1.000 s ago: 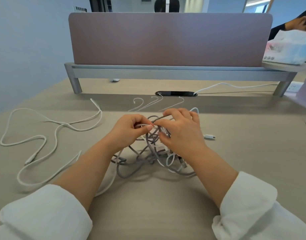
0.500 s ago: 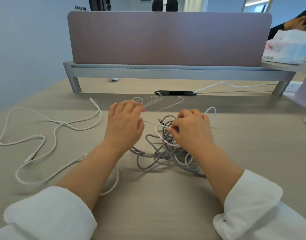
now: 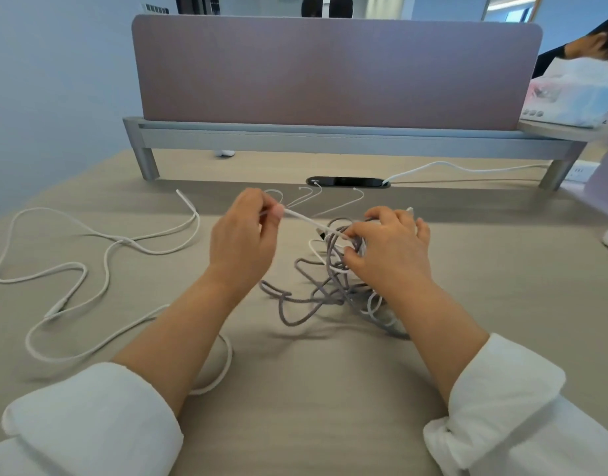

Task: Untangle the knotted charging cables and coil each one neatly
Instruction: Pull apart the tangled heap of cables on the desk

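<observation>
The thumb and fingertips (image 3: 277, 210) of the left hand (image 3: 242, 242) are pinching a thin white cable (image 3: 306, 221), holding it taut toward the right hand (image 3: 391, 250), whose curled fingers are clamping the top of the tangle (image 3: 316, 293) at mid-desk. Pulling harder sideways is likely risking a tighter knot, since the white strand is threading through grey loops, and a plug could be snagging inside. If the right grip is slackening, the whole bundle may be dragging along instead. The white cable is looking slim, smooth and round. The grey one is looking thicker and woven, standing in springy loops. A second white cable (image 3: 99, 255) is lying uncoiled in loose bends at left on the matte beige desk (image 3: 330, 389).
</observation>
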`<action>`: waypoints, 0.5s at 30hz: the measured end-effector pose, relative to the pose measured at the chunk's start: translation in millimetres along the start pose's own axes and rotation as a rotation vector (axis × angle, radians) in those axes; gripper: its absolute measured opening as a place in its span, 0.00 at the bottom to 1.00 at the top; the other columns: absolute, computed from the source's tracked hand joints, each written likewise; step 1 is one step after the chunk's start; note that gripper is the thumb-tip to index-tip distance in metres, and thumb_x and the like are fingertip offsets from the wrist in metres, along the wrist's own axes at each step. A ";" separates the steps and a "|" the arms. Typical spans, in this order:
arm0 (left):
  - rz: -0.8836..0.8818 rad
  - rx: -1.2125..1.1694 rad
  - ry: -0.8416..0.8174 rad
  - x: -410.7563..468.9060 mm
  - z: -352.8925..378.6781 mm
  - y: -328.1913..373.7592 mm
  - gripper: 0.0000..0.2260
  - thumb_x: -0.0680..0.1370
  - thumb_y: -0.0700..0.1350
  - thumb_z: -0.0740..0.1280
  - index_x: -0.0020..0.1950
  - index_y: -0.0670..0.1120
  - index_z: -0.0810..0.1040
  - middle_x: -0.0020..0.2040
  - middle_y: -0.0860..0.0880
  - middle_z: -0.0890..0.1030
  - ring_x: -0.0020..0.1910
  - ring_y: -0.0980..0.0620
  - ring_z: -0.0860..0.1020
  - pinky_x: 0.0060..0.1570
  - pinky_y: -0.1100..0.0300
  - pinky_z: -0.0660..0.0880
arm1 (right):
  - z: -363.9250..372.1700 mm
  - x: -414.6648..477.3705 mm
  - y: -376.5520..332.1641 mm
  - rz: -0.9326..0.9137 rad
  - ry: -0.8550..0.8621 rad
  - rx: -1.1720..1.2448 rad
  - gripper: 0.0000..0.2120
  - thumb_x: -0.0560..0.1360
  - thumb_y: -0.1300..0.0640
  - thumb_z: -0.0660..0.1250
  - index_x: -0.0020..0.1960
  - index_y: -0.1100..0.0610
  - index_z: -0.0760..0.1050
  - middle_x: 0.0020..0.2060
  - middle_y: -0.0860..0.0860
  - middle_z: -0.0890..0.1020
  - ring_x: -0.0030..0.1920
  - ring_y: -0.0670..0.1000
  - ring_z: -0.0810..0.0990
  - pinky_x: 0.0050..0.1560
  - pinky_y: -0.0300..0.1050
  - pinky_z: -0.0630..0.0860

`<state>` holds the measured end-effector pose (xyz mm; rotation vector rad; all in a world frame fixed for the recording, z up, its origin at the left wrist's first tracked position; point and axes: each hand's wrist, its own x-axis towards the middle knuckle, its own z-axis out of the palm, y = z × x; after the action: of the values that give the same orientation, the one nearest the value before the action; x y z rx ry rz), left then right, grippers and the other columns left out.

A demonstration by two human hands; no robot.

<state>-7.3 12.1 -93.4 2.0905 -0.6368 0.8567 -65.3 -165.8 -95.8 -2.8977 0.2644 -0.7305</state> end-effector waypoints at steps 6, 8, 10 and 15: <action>-0.104 0.161 -0.134 -1.8 8.3 -11.2 0.07 0.80 0.42 0.56 0.46 0.42 0.72 0.45 0.48 0.71 0.42 0.49 0.69 0.41 0.59 0.63 | 7.0 0.7 0.7 -0.032 0.199 -0.010 0.05 0.70 0.54 0.70 0.42 0.52 0.84 0.47 0.52 0.80 0.52 0.60 0.71 0.49 0.50 0.62; 0.082 0.289 -0.244 -4.3 9.7 -11.8 0.12 0.77 0.43 0.54 0.49 0.42 0.76 0.47 0.45 0.76 0.45 0.44 0.74 0.45 0.54 0.69 | 11.5 0.5 -0.3 -0.075 0.209 0.015 0.04 0.68 0.56 0.71 0.36 0.55 0.84 0.40 0.52 0.81 0.46 0.60 0.74 0.44 0.49 0.65; 0.298 0.341 -0.371 -9.1 13.6 -9.3 0.16 0.75 0.47 0.53 0.51 0.44 0.78 0.48 0.46 0.79 0.47 0.43 0.76 0.49 0.52 0.72 | 12.9 -0.6 -3.5 -0.120 0.230 0.047 0.04 0.65 0.55 0.71 0.32 0.53 0.83 0.36 0.50 0.80 0.42 0.60 0.75 0.41 0.48 0.66; 0.213 0.151 -0.482 -15.9 22.3 -0.5 0.11 0.80 0.50 0.59 0.48 0.43 0.74 0.43 0.49 0.75 0.41 0.47 0.74 0.39 0.55 0.70 | 11.0 -4.6 -11.6 -0.229 0.199 0.131 0.04 0.63 0.51 0.72 0.36 0.50 0.83 0.39 0.49 0.80 0.45 0.59 0.76 0.44 0.50 0.69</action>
<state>-9.2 -3.2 -116.1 2.4203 -1.0924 0.5212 -62.5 -152.5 -105.5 -2.7606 -0.0946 -1.0328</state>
